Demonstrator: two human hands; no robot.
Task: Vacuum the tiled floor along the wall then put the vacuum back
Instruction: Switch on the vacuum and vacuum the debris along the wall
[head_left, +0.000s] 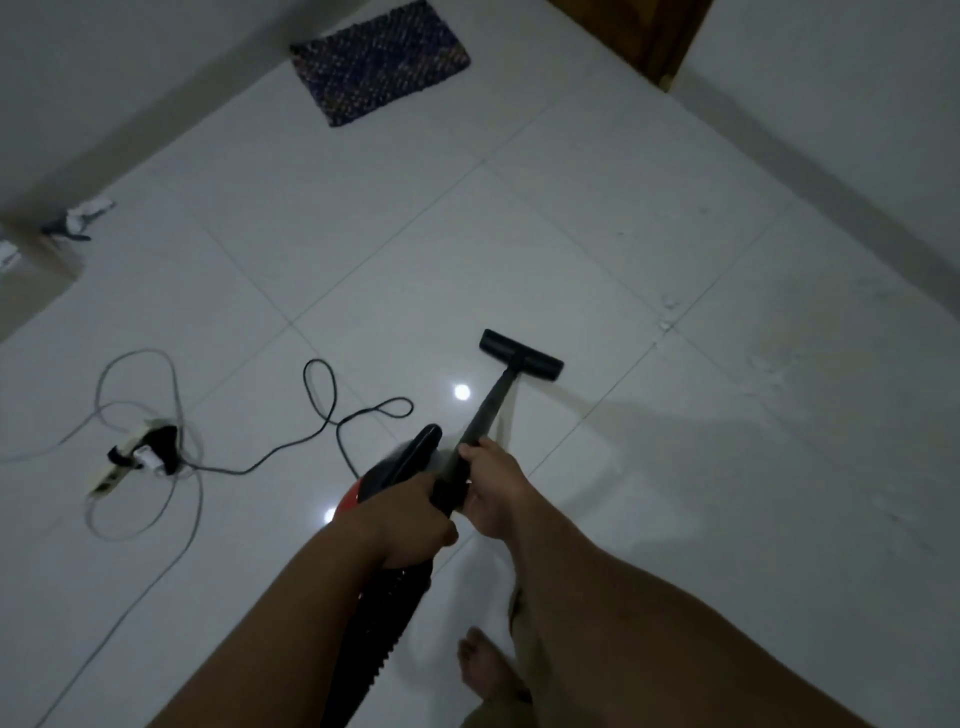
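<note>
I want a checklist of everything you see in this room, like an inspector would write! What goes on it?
Surface: glossy white tiled floor, with pale crumbs and smudges towards the right wall.
Job's things: black and red handheld vacuum cleaner; its flat black floor nozzle rests on the tiles.
Clutter: dark woven rectangular mat far off; small white and grey crumpled things by the left wall.
Hands: left hand grips the vacuum's body; right hand grips the black tube.
Cables: thin black cord loops to a white power strip; grey cable coils round it.
Surroundings: white walls; brown wooden door frame; a bare foot.
</note>
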